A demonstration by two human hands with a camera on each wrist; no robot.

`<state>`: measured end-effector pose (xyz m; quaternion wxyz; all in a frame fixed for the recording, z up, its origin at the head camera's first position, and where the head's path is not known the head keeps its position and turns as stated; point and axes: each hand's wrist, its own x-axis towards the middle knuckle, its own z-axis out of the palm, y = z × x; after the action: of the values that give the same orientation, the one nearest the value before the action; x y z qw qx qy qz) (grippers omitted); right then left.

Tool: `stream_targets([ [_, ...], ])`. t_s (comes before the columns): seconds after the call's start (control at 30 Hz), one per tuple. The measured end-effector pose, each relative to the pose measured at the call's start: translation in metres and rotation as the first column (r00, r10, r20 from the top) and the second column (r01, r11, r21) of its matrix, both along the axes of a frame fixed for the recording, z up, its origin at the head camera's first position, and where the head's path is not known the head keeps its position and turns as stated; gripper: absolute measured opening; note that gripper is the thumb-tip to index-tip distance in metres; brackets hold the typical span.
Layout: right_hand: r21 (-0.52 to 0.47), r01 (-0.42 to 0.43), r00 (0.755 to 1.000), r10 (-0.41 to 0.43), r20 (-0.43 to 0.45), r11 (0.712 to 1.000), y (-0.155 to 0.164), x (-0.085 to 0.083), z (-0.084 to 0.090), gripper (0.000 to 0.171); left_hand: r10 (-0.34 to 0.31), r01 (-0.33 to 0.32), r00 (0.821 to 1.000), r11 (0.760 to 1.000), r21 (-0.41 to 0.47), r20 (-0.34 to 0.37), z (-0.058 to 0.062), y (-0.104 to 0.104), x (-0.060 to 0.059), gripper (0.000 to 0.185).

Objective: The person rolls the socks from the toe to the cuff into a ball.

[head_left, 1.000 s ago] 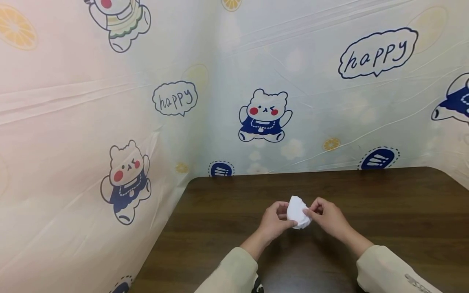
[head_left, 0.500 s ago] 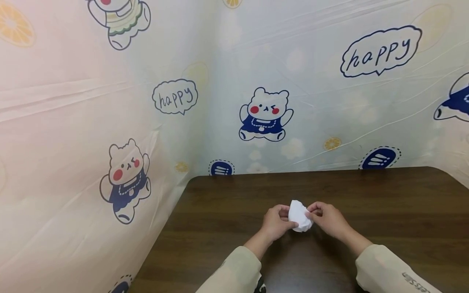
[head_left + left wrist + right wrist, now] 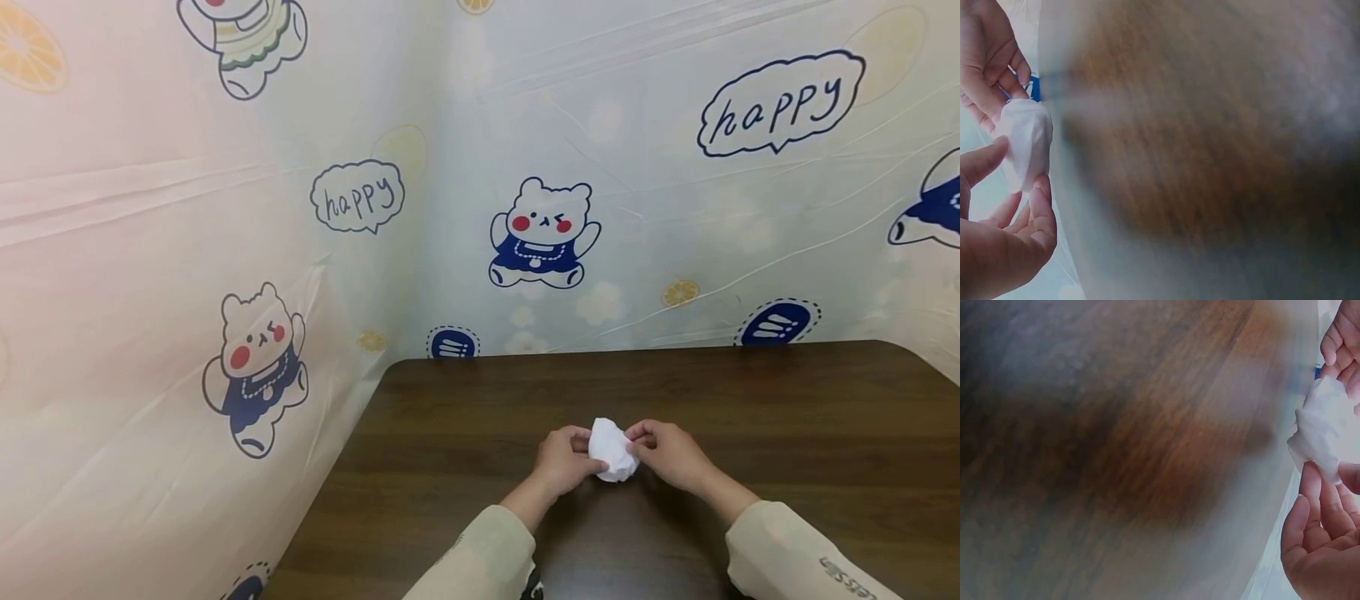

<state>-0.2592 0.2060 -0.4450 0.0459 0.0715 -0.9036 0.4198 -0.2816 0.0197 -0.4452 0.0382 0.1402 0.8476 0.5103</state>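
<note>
A small crumpled white wad of paper (image 3: 611, 452) is held up between both hands over the table. My left hand (image 3: 561, 458) pinches its left side, thumb in front and fingers behind. On the other side, my right hand (image 3: 673, 455) grips the right edge between thumb and fingertips. Seen from the left wrist, the paper (image 3: 1027, 147) looks rounded with soft folds, and the left thumb presses its face. The right wrist view shows a ragged, creased edge on the paper (image 3: 1322, 425), with the right fingertips at its lower end.
A dark brown wooden table (image 3: 450, 417) with rounded far corners lies under the hands. Behind it and along the left hangs a pale curtain (image 3: 450, 250) printed with bears, orange slices and "happy" bubbles. Light sleeves (image 3: 480, 550) cover both forearms.
Both hands have come slightly down and nearer with the paper between them. Their grip on it looks much the same, and the camera view has shifted a little.
</note>
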Motion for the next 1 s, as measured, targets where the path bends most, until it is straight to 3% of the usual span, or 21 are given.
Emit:
stream_targets([
  [0.63,-0.007,-0.023,0.999,0.023,0.023,1.000,-0.002,0.006,-0.004,0.013,0.003,-0.004,1.000,0.999,-0.032,-0.007,-0.014,-0.001,0.004,0.038],
  [0.77,0.009,-0.013,1.000,0.013,0.020,1.000,0.000,0.005,-0.003,0.013,-0.001,0.001,1.000,1.000,-0.017,0.001,-0.011,-0.003,0.004,0.036],
  [1.0,0.053,0.013,1.000,-0.013,-0.003,0.999,0.007,0.002,0.007,0.014,0.018,-0.018,1.000,0.999,-0.043,0.001,0.007,-0.010,-0.002,0.038],
])
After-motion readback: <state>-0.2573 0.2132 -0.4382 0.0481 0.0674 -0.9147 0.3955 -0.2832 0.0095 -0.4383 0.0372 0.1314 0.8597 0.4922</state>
